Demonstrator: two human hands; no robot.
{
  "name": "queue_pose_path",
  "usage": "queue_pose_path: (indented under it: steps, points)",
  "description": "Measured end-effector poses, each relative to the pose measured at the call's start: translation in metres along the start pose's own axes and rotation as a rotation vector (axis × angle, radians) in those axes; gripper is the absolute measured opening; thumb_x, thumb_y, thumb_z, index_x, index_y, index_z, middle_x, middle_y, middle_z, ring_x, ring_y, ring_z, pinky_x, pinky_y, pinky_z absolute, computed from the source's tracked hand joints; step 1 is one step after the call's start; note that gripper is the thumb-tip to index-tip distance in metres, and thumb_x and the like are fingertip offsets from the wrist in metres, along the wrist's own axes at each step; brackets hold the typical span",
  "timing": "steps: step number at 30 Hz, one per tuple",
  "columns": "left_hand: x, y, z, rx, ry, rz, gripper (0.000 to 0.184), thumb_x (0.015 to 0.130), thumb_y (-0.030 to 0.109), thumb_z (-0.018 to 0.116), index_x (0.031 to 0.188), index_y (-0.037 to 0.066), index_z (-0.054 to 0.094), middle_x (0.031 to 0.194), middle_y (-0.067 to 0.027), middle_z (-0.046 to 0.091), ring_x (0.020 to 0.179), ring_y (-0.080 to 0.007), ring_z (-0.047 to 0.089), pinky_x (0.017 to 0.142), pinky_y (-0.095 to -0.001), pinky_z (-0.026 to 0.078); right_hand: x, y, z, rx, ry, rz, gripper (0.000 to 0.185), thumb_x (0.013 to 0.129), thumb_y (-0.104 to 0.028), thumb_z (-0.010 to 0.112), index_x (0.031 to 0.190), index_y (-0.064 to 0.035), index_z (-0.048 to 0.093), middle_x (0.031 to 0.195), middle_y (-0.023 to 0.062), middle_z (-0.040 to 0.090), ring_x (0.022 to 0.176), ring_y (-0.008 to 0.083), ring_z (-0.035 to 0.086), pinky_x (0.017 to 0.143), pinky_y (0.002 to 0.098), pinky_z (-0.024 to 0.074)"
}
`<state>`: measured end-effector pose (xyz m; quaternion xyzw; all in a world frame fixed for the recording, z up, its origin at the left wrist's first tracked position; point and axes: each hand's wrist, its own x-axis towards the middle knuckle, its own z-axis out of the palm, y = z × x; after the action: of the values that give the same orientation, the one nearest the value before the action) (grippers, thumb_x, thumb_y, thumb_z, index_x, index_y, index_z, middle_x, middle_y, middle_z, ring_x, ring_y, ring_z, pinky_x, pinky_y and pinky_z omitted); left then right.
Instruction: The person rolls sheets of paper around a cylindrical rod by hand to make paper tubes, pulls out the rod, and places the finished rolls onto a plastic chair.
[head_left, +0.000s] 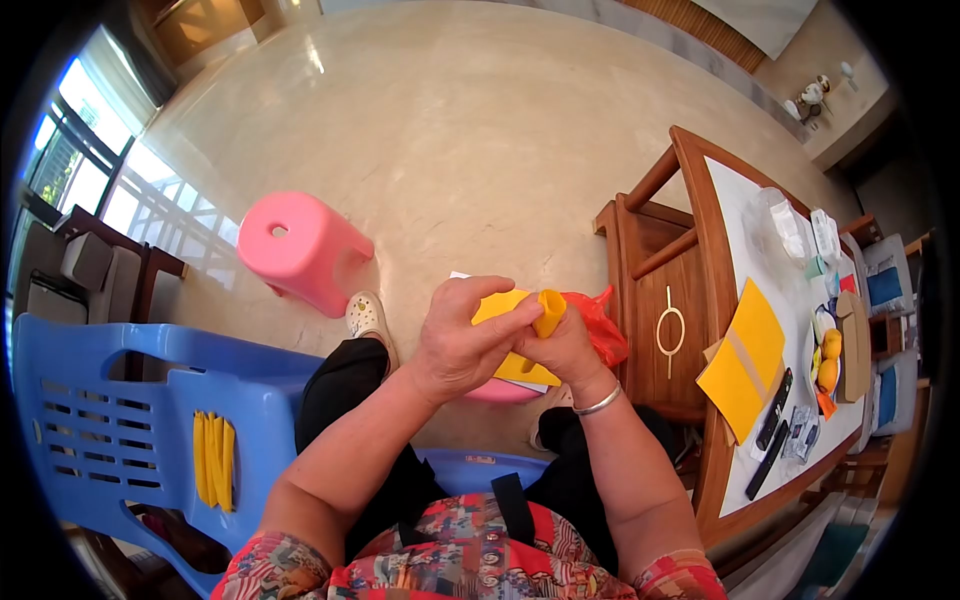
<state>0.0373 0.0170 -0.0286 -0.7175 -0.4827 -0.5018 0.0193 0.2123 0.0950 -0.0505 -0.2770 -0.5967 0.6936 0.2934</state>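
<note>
A small yellow folded or rolled piece (549, 312) stands up out of my right hand (563, 345), whose fingers are wrapped round it. My left hand (468, 335) is beside it, with its index finger stretched towards the piece and touching near its base. Below both hands lies a flat yellow sheet (492, 308) over something white, partly hidden by the hands. Several narrow yellow strips (213, 460) rest on the blue chair at the left.
A pink stool (300, 245) stands ahead on the left, the blue chair (90, 400) at the left. Behind my right hand is a red plastic bag (603, 325). The wooden table (712, 300) at the right holds yellow sheets (745, 360), black-handled tools (770, 440) and fruit (829, 360).
</note>
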Motion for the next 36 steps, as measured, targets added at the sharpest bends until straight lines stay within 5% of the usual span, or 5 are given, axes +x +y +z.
queue_pose_path:
  steps: [14,23,26,30,36]
  points:
    - [0.015,0.005,-0.013,0.049,-0.148,0.075,0.026,0.075,0.021,0.082,0.099,0.015,0.073,0.101,-0.0079,0.067,0.098,-0.0275,0.066,0.093,-0.0472,0.045,0.001,0.012,-0.004,-0.235,-0.099,-0.053,0.016,0.084,-0.01,0.08,0.094,-0.0038,0.069,0.091,0.0025,0.07,0.086,0.0106,0.063,0.079,0.0285,0.0531]
    - [-0.002,-0.005,0.001,0.024,-0.149,-0.066,0.011,0.084,0.017,0.078,0.087,0.013,0.068,0.085,-0.0022,0.069,0.083,-0.0232,0.068,0.099,-0.0503,0.044,0.003,0.024,-0.001,-0.358,-0.139,0.013,0.031,0.084,-0.019,0.083,0.107,-0.0035,0.07,0.099,0.0055,0.072,0.094,0.0148,0.067,0.087,0.0299,0.0539]
    - [-0.004,-0.021,-0.005,0.116,-0.012,-0.219,0.01,0.086,0.016,0.078,0.086,0.011,0.069,0.081,-0.0031,0.069,0.08,-0.0253,0.068,0.1,-0.0528,0.044,0.01,0.017,-0.002,-0.523,0.104,-0.375,0.044,0.084,-0.022,0.084,0.119,-0.0022,0.066,0.111,0.0076,0.07,0.105,0.0154,0.065,0.095,0.0295,0.0518]
    - [-0.014,-0.078,-0.019,-0.165,0.377,-0.735,0.019,0.094,0.02,0.075,0.087,0.003,0.07,0.079,-0.0047,0.07,0.07,-0.0155,0.066,0.076,-0.0341,0.054,0.023,0.018,-0.049,-0.071,0.49,-0.271,0.027,0.099,-0.012,0.07,0.123,0.0,0.064,0.114,0.0042,0.067,0.107,0.0132,0.062,0.099,0.0271,0.049]
    - [-0.017,-0.107,-0.039,-0.495,0.71,-1.194,0.023,0.097,0.029,0.073,0.093,0.006,0.072,0.081,-0.0017,0.071,0.064,-0.0092,0.064,0.06,-0.0214,0.042,0.01,0.013,-0.068,-0.1,0.492,-0.124,0.021,0.098,-0.008,0.072,0.117,-0.0005,0.068,0.102,0.0005,0.067,0.093,0.0084,0.063,0.087,0.0236,0.0523]
